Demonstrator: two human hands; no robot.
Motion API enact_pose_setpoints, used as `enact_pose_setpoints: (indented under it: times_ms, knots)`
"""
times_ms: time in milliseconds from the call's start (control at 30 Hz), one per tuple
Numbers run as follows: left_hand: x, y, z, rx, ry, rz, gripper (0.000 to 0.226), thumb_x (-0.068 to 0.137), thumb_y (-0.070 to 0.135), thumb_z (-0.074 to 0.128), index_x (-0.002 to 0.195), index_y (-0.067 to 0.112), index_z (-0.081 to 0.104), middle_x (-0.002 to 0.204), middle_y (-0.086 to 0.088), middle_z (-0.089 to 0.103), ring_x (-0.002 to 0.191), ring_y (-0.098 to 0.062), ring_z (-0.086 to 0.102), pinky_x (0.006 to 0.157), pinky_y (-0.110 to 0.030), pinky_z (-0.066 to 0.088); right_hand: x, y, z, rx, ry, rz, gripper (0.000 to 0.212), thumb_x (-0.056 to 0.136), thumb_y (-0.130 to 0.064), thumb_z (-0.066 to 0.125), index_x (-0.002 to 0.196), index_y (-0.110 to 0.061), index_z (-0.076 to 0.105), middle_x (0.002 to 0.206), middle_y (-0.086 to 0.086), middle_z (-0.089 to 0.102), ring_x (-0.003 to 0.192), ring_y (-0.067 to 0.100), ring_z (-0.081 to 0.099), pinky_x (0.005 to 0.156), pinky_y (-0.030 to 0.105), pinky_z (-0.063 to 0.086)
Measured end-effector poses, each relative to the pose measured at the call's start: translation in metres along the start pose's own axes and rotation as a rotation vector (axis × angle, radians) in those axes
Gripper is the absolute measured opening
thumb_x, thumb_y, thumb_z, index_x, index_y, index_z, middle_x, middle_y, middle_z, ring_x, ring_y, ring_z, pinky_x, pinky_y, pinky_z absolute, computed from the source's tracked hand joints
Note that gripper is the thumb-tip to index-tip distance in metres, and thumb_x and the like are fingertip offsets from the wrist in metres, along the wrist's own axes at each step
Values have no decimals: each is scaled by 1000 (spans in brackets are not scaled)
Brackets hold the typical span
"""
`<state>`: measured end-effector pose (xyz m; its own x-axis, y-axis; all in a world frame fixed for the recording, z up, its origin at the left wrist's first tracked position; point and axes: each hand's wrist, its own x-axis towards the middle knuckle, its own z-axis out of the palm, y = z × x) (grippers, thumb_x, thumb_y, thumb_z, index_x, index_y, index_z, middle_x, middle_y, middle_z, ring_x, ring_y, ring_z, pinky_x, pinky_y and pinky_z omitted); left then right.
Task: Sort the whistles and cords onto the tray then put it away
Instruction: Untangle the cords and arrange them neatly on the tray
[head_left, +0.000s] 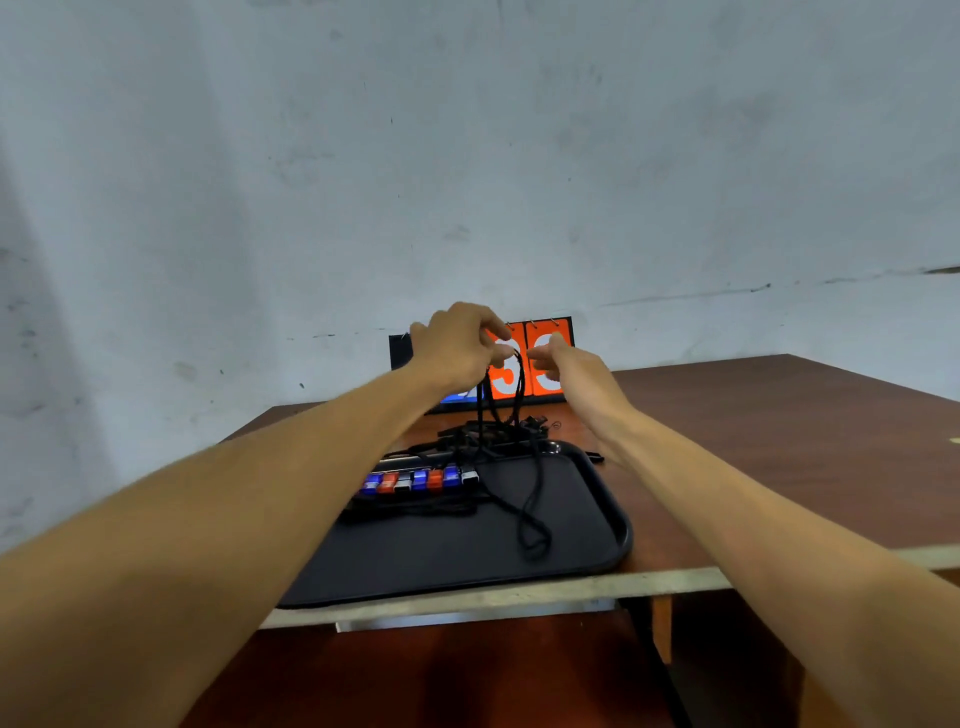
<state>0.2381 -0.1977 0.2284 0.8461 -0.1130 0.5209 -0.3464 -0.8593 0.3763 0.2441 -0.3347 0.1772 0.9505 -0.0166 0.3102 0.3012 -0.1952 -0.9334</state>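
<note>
Both my arms reach forward over the brown worktop (753, 415), and my hands meet above its far edge, in front of the flip scoreboard (540, 364) that stands against the pale wall (467, 156). My left hand (457, 345) is closed, thumb and fingertips pinched on the top of a black cord (514, 384), which hangs down from the pinch in thin strands toward the tangle below. My right hand (563, 364) sits just beside it with the fingers curled loosely toward the same cord; I cannot tell whether they actually grip it or only touch it. Under my hands, a heap of black cords (488, 436) lies across the far rim of the black tray (587, 551) and spills onto the worktop behind it. The tray rests at the near edge of the worktop, its front rim close to that edge. Inside the tray, toward its far left part, a row of whistles (415, 480) lies side by side in blue, red and silver, touching one another. Just in front of that row a bundle of cords lies flat, and one long cord loop (532, 525) trails from the heap down across the middle of the tray.
</note>
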Motion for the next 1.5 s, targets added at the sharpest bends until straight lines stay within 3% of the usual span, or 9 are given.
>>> enact_pose_setpoints:
  times_ms: [133, 333, 467, 767, 933, 1100, 1200, 1333, 1500]
  knots:
    - [2, 4, -7, -136, 52, 33, 7, 91, 26, 62, 89, 22, 67, 83, 8, 66, 93, -14, 62, 99, -44, 42, 3, -4, 13, 265, -80, 85, 52, 101, -49, 25, 95, -20, 68, 96, 1, 73, 109, 22, 63, 108, 46, 35]
    - [-3, 1, -14, -388, 126, -50, 16, 94, 20, 57, 102, 10, 68, 87, 1, 66, 79, -8, 59, 66, -12, 42, -5, -8, 17, 451, -123, 80, 47, 101, -46, 31, 98, -13, 66, 67, 3, 61, 63, 21, 66, 73, 30, 51]
    - [-4, -10, -21, -431, 179, -132, 14, 96, 25, 54, 99, 17, 64, 78, 4, 70, 77, -15, 63, 74, -34, 53, -9, -8, 12, 477, -122, 45, 46, 100, -44, 38, 81, -10, 62, 49, -1, 31, 44, 17, 40, 70, 35, 46]
    - [-17, -20, -27, -448, 136, -166, 11, 95, 28, 54, 92, 21, 61, 71, 1, 69, 77, -26, 63, 85, -40, 50, -17, -19, 24, 241, -110, -146, 21, 91, -31, 62, 94, -12, 70, 47, -14, 44, 49, 10, 36, 56, 28, 43]
    - [-23, -28, -38, -422, 165, -150, 15, 97, 20, 51, 101, 10, 61, 72, -2, 64, 68, -14, 57, 71, -28, 49, -16, -21, 35, 248, -72, -195, 23, 96, -34, 53, 84, -20, 68, 100, 0, 68, 94, 15, 64, 67, 23, 48]
    - [-27, -41, -49, -376, 258, -198, 14, 99, 19, 46, 101, 12, 59, 71, -1, 59, 64, -9, 53, 56, -17, 41, -20, -23, 32, 454, -169, -81, 33, 96, -37, 49, 81, -11, 60, 56, 0, 56, 70, 19, 65, 78, 33, 56]
    - [-29, -44, -48, -428, 302, -233, 16, 100, 19, 44, 104, 11, 58, 71, 0, 57, 64, -9, 55, 57, -17, 42, -20, -24, 38, 408, -143, -83, 37, 95, -39, 51, 71, -11, 58, 64, 2, 58, 77, 21, 63, 83, 36, 56]
    - [-33, -51, -55, -812, 367, -383, 25, 102, 16, 39, 118, 2, 52, 75, -5, 59, 73, -17, 65, 77, -28, 55, -18, -26, 41, 550, -39, -2, 46, 94, -39, 56, 57, -12, 59, 58, 4, 62, 73, 23, 63, 90, 40, 53]
    - [-49, -57, -70, -1530, 319, -444, 20, 104, 16, 31, 103, 2, 46, 97, -19, 64, 89, -31, 69, 82, -42, 57, -25, -19, 40, 394, -112, 1, 39, 96, -41, 52, 69, -13, 49, 43, -5, 32, 42, 14, 33, 60, 32, 48]
